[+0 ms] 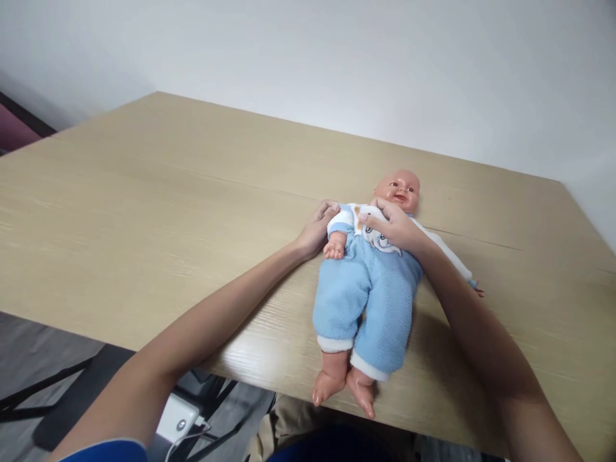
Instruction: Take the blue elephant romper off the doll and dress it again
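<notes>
A baby doll [369, 282] lies on its back on the table, head pointing away from me and bare feet near the front edge. It wears fuzzy light-blue trousers and a white-and-blue top [380, 240] with an animal face on the chest. My left hand [317, 226] is closed at the doll's sleeve [341, 218], fingers curled against the shoulder. Across the upper chest lies my right hand [397, 226], its thumb and fingers bent on the top just below the chin. Part of the animal face is hidden under that hand.
The wooden table [192, 186] has a seam across it and meets a pale wall [308, 64]. Under the front edge are a white power bank [177, 418] with a cable and dark chair parts [72, 398]. Something pink [17, 128] stands at the far left.
</notes>
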A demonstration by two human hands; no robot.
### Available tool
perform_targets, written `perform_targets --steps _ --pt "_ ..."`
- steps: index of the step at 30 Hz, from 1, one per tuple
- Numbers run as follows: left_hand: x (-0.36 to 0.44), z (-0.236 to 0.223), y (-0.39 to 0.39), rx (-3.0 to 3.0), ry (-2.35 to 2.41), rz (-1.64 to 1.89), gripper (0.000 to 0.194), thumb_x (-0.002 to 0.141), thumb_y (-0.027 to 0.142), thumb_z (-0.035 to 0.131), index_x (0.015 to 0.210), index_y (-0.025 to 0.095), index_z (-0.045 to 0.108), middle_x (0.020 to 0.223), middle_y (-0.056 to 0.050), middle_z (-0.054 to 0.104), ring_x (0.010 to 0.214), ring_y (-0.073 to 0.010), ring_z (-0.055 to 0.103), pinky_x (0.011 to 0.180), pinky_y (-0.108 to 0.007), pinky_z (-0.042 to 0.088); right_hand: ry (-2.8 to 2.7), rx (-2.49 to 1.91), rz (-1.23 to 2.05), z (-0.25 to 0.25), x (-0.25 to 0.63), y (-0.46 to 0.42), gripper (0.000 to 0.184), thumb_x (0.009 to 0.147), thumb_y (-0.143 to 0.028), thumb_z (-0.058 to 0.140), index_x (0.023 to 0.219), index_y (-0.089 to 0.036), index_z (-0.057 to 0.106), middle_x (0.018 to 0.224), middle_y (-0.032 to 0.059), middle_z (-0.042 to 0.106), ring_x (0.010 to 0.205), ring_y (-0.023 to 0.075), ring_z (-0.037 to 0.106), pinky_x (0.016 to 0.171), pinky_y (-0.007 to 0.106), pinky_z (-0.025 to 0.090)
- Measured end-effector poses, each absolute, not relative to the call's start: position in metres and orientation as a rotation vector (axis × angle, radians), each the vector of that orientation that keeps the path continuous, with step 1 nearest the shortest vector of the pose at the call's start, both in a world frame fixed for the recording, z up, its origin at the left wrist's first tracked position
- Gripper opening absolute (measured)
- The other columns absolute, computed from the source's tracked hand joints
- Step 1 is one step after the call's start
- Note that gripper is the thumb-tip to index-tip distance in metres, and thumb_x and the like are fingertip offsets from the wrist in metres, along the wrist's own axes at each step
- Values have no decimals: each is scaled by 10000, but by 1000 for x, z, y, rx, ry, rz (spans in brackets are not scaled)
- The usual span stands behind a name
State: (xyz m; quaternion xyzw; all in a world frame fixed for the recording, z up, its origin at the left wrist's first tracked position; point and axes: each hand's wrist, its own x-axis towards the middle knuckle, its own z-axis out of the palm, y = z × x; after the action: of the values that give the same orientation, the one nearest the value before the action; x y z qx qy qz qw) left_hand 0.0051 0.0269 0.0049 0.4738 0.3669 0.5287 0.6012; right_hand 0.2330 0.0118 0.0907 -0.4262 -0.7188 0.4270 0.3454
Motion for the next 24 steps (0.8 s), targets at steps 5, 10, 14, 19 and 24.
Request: perform_targets --steps 5,10,14,19,24 --pt "-4 11 32 1210 809 1174 631 848 772 932 1026 249 628 990 -20 651 853 -162 620 750 -291 539 -1654 -1053 1347 85 242 14 642 811 -764 912 856 -293 478 727 -58 517 647 164 462 599 300 368" --pt "1 10 50 1111 757 1060 630 810 705 982 1024 247 606 905 10 659 780 -148 618 702 -278 516 -1683 -992 1403 83 241 16 635 828 -765 902 853 -287 484 759 -47 506 678 166 472 612 298 387" --pt "7 7 67 1153 740 1004 559 838 612 976 973 216 604 935 -11 697 822 -161 663 745 -300 565 -1635 -991 1433 80 240 18 655 807 -760 915 853 -293 458 769 -46 488 681 169 465 610 302 385" --pt "2 6 74 1215 733 990 488 881 519 962 1005 214 603 942 -1 712 815 -141 648 732 -277 541 -1557 -999 1490 79 241 18 672 751 -748 956 871 -296 474 770 -52 485 676 165 463 605 300 399" --pt "10 9 81 1316 719 990 590 802 686 973 959 221 645 873 -8 699 765 -172 656 690 -326 565 -1570 -994 1461 79 242 19 678 775 -764 935 860 -299 449 771 -50 484 691 171 476 609 301 418"
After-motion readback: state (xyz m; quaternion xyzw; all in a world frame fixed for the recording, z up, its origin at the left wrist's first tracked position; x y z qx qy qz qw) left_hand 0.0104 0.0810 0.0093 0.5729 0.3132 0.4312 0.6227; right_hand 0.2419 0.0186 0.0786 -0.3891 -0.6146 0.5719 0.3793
